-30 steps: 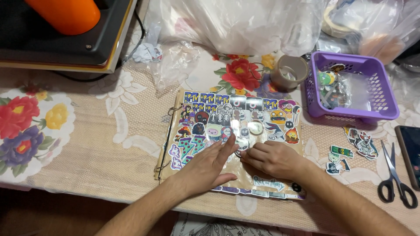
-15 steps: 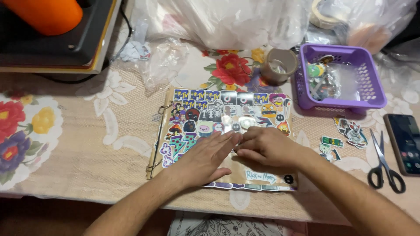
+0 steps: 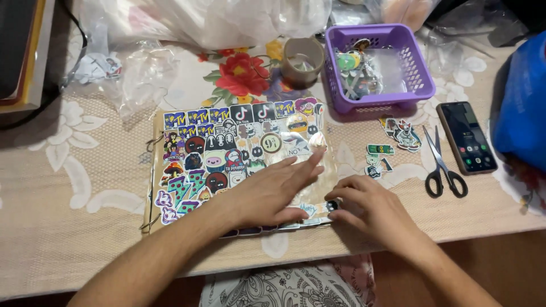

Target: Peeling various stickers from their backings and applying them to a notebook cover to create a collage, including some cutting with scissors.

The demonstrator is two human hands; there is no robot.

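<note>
purple basket (image 3: 420,71) sits at the upper right of the frame, with a tape roll (image 3: 302,54) just left of it and crumpled clear plastic bags (image 3: 205,20) along the top. black-handled scissors (image 3: 442,165) and a dark phone (image 3: 466,137) lie at the right, with loose stickers (image 3: 392,142) between them and the board; none of these lies between the hands and the board. the sticker-covered board (image 3: 210,159) lies flat at the centre of the lace tablecloth (image 3: 74,199), its long axis running left to right, metal rings on its left edge. the left hand (image 3: 273,190) lies open and flat on the board's lower right part, fingers spread and pointing to the upper right, holding nothing. the right hand (image 3: 367,207) is curled at the board's lower right corner, fingertips pinching a small dark round sticker (image 3: 332,205).
</note>
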